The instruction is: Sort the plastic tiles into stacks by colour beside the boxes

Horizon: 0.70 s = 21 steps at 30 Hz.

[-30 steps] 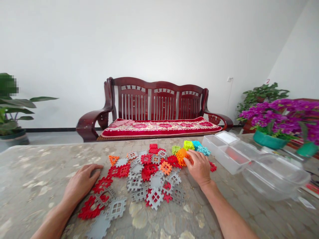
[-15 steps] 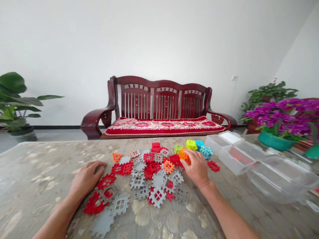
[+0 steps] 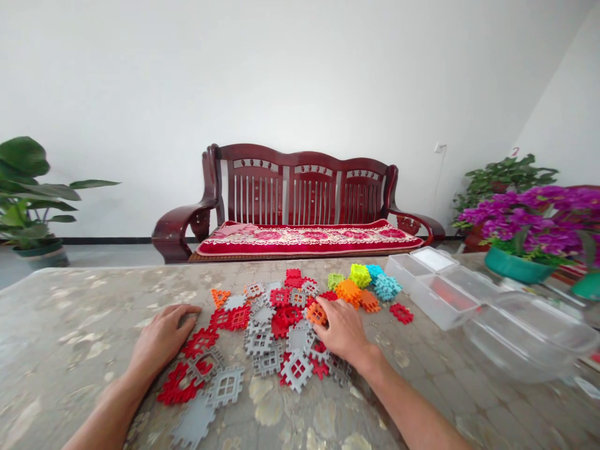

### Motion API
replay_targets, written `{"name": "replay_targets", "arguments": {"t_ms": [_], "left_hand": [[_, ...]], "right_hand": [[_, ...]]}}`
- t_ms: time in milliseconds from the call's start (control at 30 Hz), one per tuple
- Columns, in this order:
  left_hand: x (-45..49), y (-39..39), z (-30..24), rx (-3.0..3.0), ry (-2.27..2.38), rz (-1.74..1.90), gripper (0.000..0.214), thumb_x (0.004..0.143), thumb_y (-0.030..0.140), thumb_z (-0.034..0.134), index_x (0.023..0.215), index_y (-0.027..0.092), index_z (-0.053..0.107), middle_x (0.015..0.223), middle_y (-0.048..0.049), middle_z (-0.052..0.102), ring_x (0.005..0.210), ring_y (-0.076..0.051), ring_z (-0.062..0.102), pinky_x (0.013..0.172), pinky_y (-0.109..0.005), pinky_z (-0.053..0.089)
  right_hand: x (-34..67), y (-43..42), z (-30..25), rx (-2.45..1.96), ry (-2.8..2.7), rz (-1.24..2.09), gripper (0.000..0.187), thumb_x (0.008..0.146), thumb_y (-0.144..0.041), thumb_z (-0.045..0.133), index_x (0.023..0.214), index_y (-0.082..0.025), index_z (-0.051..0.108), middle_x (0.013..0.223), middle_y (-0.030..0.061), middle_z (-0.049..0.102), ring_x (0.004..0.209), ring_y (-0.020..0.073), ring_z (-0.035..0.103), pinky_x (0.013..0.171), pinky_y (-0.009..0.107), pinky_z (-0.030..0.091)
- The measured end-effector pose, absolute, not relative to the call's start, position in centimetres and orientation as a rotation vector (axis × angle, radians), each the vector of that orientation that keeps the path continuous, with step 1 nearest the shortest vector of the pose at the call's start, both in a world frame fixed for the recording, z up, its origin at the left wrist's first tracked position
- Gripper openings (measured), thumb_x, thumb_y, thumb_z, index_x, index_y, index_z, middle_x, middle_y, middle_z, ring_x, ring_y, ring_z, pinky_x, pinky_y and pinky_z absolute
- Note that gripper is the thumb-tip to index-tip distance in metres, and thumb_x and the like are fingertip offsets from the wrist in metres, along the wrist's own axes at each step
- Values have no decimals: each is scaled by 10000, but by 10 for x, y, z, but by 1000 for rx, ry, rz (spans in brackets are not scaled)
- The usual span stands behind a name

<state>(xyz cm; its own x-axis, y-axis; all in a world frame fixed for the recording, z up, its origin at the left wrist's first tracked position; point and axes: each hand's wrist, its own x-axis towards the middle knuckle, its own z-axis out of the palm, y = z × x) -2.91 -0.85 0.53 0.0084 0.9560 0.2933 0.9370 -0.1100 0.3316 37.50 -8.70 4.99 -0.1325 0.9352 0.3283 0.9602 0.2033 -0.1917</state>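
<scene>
My right hand (image 3: pixel 344 328) is at the right side of a loose pile of toothed plastic building tiles. Its thumb and index finger close on the edge of an orange window tile (image 3: pixel 316 314). Grey tiles (image 3: pixel 297 370) and red tiles (image 3: pixel 282 322) make up most of that pile. Just behind the hand sits a stack of orange tiles (image 3: pixel 349 291), with lime green tiles (image 3: pixel 360 275) and blue tiles (image 3: pixel 387 287) beyond it. My left hand (image 3: pixel 164 331) lies flat on the table, fingers stretched out, holding nothing, close to a red tile (image 3: pixel 200 341).
A clear divided plastic box (image 3: pixel 443 303) and a clear lid-like container (image 3: pixel 529 340) stand on the right of the patterned table (image 3: pixel 84 350). Purple flowers in a teal pot (image 3: pixel 518 265) are behind them. Across the table is a dark wooden bench (image 3: pixel 312 187).
My right hand has moved left and nearer, from the orange stack to the orange window tile in the pile. The left hand has stayed in place.
</scene>
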Motion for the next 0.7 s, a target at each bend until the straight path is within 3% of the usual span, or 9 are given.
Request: {"name": "replay_targets", "arguments": {"t_ms": [233, 367, 533, 700], "left_hand": [[-29, -8, 6, 2199, 2064, 682, 412, 840, 427, 427, 1046, 254, 739, 1185, -92, 708, 1108, -287, 650, 996, -422, 492], [-28, -8, 7, 2193, 2070, 681, 412, 840, 422, 426, 1048, 255, 740, 1190, -89, 708, 1113, -283, 649, 1002, -419, 490], [-28, -7, 7, 2214, 2060, 694, 415, 839, 425, 419, 1039, 259, 743, 1158, -80, 721, 1104, -286, 656, 990, -415, 500], [-28, -9, 8, 2202, 2054, 666, 440, 847, 431, 405, 1064, 240, 737, 1175, -105, 708, 1111, -293, 650, 1005, -430, 490]], "right_hand": [[405, -80, 74, -1584, -1766, -170, 455, 844, -344, 591, 1273, -195, 617, 1221, 98, 690, 1107, 234, 621, 1001, 352, 448], [456, -71, 92, -1906, -1491, -106, 417, 841, -389, 571, 1215, -222, 648, 1147, 68, 721, 1008, 228, 660, 875, 322, 486], [489, -70, 79, -2291, -1511, -30, 339, 857, -430, 553, 1109, -257, 700, 976, 55, 752, 865, 224, 687, 690, 287, 443], [492, -70, 69, -2331, -1538, -88, 357, 869, -436, 549, 1117, -227, 698, 1042, 89, 747, 929, 253, 681, 703, 308, 446]]}}
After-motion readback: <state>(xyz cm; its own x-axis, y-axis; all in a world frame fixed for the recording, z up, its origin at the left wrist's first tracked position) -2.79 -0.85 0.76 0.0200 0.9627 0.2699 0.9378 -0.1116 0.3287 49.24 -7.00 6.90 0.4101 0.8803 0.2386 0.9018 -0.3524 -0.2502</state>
